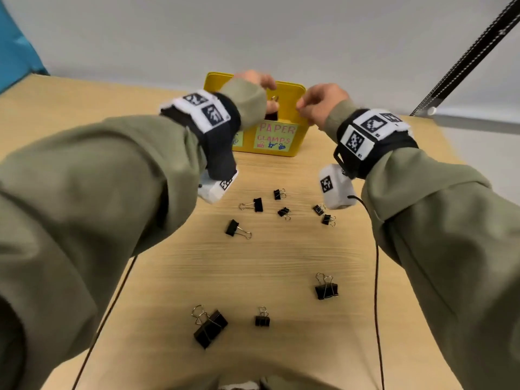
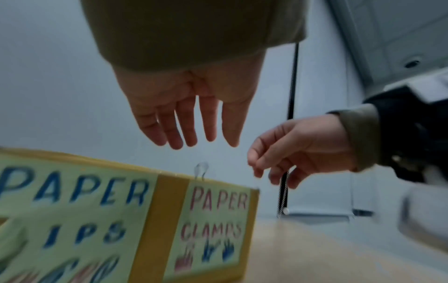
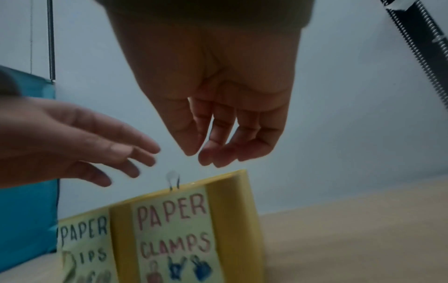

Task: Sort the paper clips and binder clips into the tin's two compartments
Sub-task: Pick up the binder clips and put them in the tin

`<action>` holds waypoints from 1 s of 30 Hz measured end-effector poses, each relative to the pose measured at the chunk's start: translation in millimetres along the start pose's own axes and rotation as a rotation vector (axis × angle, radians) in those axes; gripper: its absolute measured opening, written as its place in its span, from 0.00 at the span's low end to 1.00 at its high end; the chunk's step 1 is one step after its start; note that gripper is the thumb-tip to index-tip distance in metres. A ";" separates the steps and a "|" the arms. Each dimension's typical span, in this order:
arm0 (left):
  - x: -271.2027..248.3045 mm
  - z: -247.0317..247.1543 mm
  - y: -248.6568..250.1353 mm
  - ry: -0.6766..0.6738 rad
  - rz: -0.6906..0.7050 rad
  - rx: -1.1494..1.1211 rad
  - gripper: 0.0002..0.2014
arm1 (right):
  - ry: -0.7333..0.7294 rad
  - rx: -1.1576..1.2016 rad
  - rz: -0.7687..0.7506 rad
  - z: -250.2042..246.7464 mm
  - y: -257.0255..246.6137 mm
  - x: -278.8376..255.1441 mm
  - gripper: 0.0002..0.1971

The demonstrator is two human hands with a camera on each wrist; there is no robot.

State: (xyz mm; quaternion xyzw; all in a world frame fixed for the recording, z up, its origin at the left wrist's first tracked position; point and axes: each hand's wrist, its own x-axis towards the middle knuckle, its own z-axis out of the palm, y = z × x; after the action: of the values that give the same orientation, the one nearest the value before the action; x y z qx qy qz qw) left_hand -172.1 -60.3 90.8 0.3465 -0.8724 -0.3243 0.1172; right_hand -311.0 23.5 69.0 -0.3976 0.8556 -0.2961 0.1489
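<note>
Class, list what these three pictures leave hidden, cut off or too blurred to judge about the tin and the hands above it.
1. Inside of the tin: hidden in the head view by both hands; the wrist views sit below its rim.
2. Left label: cut off by the left wrist view's edge and blurred.
3. Falling clip: only a blurred wire loop shows.
4. Right hand: whether it has a grip on anything is too small to tell.

I see the yellow metal tin (image 1: 292, 136) at the far end of the wooden worktop (image 1: 180, 266), its paper-clamps label on the right, its paper-clips label on the left. My left hand (image 1: 254, 80) and right hand (image 1: 320, 102) are above the tin, the left hand's fingers straight, the right's loosely curled. A wire handle (image 2: 201, 170) rises above the rim over the clamps label. Black binder clips (image 1: 281, 212) lie scattered nearer me.
</note>
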 end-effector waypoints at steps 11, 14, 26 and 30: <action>-92.5 60.0 -59.7 -0.679 -0.149 0.674 0.58 | -0.748 -0.827 0.271 24.9 57.4 -92.3 0.41; -91.2 69.8 -54.3 -0.610 -0.172 0.451 0.53 | -0.649 -0.620 0.232 38.0 48.7 -96.7 0.28; -84.3 76.3 -28.1 -0.594 -0.031 0.466 0.30 | -0.665 -0.621 0.000 58.5 18.0 -97.9 0.29; -86.1 77.3 -31.9 -0.543 -0.045 0.459 0.24 | -0.681 -0.536 0.019 59.3 20.2 -96.8 0.13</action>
State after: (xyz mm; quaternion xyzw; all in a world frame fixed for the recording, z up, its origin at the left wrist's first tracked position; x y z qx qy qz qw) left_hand -125.3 18.2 13.0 0.2840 -0.9140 -0.2027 -0.2071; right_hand -232.0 85.1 12.0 -0.4893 0.8079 0.0862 0.3170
